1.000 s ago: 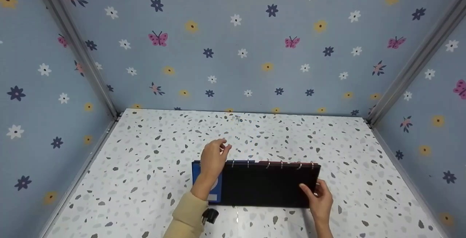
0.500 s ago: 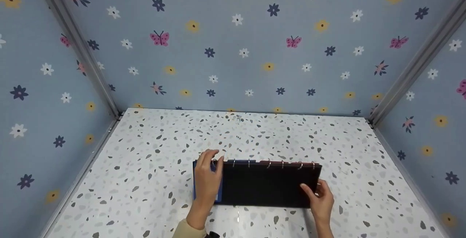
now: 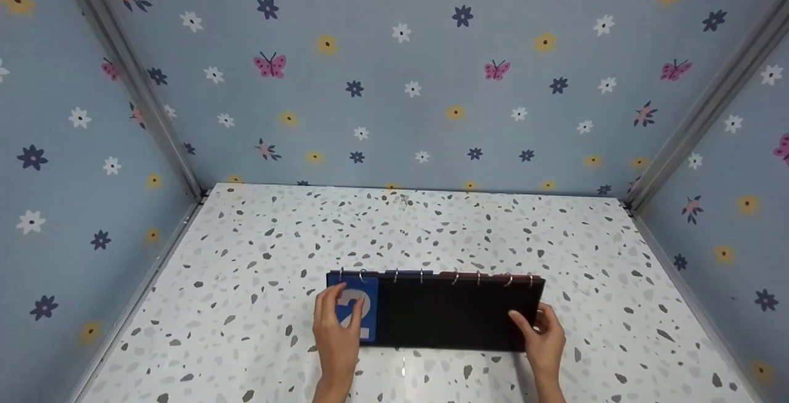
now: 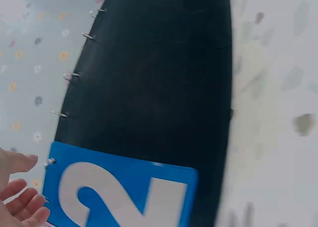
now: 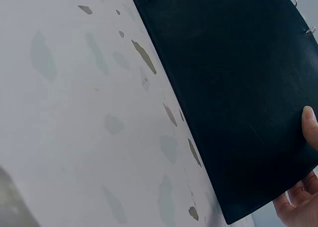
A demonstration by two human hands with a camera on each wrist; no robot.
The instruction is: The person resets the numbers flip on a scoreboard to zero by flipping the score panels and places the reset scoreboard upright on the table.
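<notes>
A long black ring-bound flip board is held tilted up on the speckled table, its metal rings along the top edge. At its left end hangs a blue card with a large white 2. My left hand is over the left part of this card, thumb and fingers apart and loosely bent, pinching nothing. In the left wrist view, the left hand shows beside the ringed edge. My right hand grips the board's right end, thumb on the black front and fingers behind.
The white speckled table extends behind the board and to both sides. Blue flower-patterned panels enclose it at the back, left and right. Blue and dark red card edges show along the top, behind the black face.
My left hand has come down from above the board's top edge to the front of the blue card, uncovering the 2. The right hand and the board have stayed put.
</notes>
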